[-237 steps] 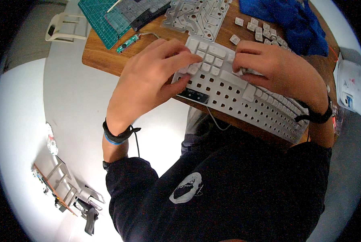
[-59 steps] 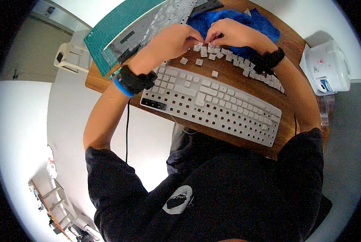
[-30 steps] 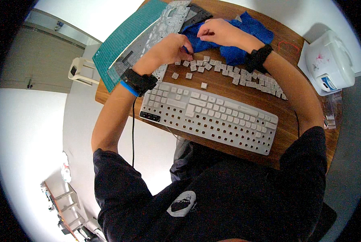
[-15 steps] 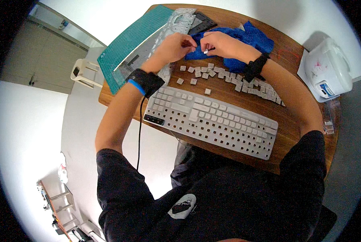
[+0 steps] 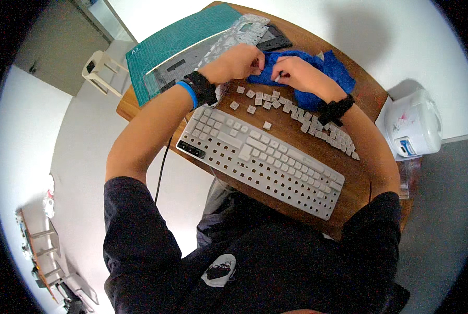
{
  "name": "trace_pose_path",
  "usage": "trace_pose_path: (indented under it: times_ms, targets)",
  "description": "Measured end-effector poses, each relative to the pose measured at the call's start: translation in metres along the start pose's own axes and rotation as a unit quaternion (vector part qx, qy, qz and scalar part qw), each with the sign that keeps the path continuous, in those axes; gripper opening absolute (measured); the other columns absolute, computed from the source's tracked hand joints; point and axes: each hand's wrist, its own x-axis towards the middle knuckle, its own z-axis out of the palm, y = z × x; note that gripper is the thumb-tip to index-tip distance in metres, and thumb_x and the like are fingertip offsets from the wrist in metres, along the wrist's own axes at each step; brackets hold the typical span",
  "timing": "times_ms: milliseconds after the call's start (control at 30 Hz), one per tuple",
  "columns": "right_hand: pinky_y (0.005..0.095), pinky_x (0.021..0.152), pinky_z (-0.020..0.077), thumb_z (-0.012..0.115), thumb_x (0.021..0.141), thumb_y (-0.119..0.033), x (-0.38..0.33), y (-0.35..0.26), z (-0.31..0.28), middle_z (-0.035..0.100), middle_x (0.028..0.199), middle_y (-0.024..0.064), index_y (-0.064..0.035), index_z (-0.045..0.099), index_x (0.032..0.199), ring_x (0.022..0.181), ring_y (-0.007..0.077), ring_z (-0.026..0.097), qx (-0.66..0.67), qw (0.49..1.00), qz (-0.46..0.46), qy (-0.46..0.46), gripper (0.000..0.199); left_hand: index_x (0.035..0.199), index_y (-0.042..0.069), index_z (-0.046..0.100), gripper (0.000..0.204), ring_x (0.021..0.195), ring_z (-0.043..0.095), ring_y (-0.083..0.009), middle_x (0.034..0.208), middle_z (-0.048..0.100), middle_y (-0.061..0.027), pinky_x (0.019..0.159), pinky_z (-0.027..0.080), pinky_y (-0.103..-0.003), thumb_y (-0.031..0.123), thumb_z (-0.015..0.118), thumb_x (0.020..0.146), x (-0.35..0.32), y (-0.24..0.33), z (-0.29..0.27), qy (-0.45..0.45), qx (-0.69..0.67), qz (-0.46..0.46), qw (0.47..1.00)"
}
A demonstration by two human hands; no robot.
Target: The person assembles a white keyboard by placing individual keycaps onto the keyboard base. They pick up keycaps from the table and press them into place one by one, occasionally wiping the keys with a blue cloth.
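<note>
My left hand (image 5: 240,63) is closed, its fingers pinched at the left part of a crumpled blue cloth (image 5: 336,73). What sits between those fingertips is hidden. Close to its right, my right hand (image 5: 299,76) pinches a small white keycap (image 5: 278,78) above the same cloth. Loose white keycaps (image 5: 309,123) lie scattered on the wooden table (image 5: 291,140) below the hands. Nearer to me rests a white keyboard (image 5: 260,162); keycaps cover its far rows, while bare square switch positions show in the near rows.
A green cutting mat (image 5: 155,44) lies at the far left under a grey keyboard plate (image 5: 184,63) and a clear patterned sheet (image 5: 239,34). At right stands a white rice cooker (image 5: 414,123). A black cable (image 5: 163,167) hangs off the table's left side; a cream stool (image 5: 102,68) stands beyond.
The whole view has turned and shifted slightly. Both hands stay over the blue cloth, fingers still pinched, and the keycap remains in my right hand.
</note>
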Motion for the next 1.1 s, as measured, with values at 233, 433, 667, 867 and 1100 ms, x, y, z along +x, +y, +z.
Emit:
trace_pose_path:
  times_ms: [233,433,667,867,1100]
  targets:
    - [0.0423,0.083,0.0600,0.078,0.095,-0.002,0.012,-0.008,-0.004,0.073,0.101,0.0155,-0.0007,0.075,0.107,0.095,0.0331,0.074,-0.047,0.998,0.018,-0.025,0.012,0.091,0.011,0.079,0.013,0.083,0.077,-0.0337,0.088,0.079,-0.0118,0.075,0.059,-0.043,0.004,0.079,0.079,0.003,0.001,0.000,-0.003,0.035,0.016,0.999]
    - [0.0414,0.080,0.0611,0.082,0.093,-0.011,0.022,-0.012,0.000,0.078,0.096,0.0162,-0.0019,0.077,0.101,0.088,0.0313,0.077,-0.003,0.994,0.104,0.032,0.013,0.088,0.010,0.080,0.015,0.082,0.076,-0.0354,0.088,0.079,-0.0131,0.076,0.060,-0.043,0.002,0.079,0.075,-0.002,0.003,-0.004,-0.010,0.046,0.011,0.999]
    - [0.0421,0.086,0.0605,0.084,0.089,-0.016,0.028,-0.006,-0.010,0.078,0.102,0.0161,-0.0029,0.079,0.103,0.097,0.0316,0.077,-0.054,0.993,0.080,-0.068,0.020,0.089,0.006,0.079,0.011,0.084,0.078,-0.0345,0.088,0.079,-0.0144,0.078,0.061,-0.041,0.003,0.084,0.079,-0.002,0.013,-0.007,0.071,0.013,0.053,0.996]
    - [0.0420,0.088,0.0602,0.088,0.087,-0.015,0.018,-0.003,-0.012,0.075,0.104,0.0134,-0.0045,0.079,0.104,0.099,0.0315,0.076,-0.004,0.996,0.069,-0.058,0.022,0.090,0.005,0.078,0.012,0.085,0.077,-0.0346,0.088,0.079,-0.0135,0.079,0.061,-0.042,-0.002,0.081,0.080,-0.013,0.005,-0.004,-0.021,-0.019,0.058,0.998]
    - [0.0433,0.086,0.0588,0.088,0.087,-0.013,0.019,0.004,-0.010,0.074,0.105,0.0131,-0.0040,0.075,0.100,0.099,0.0300,0.074,-0.011,0.994,0.080,-0.077,0.020,0.090,0.007,0.074,0.014,0.090,0.076,-0.0370,0.089,0.077,-0.0130,0.081,0.060,-0.045,0.000,0.082,0.080,-0.005,0.023,-0.011,0.011,0.040,0.049,0.998]
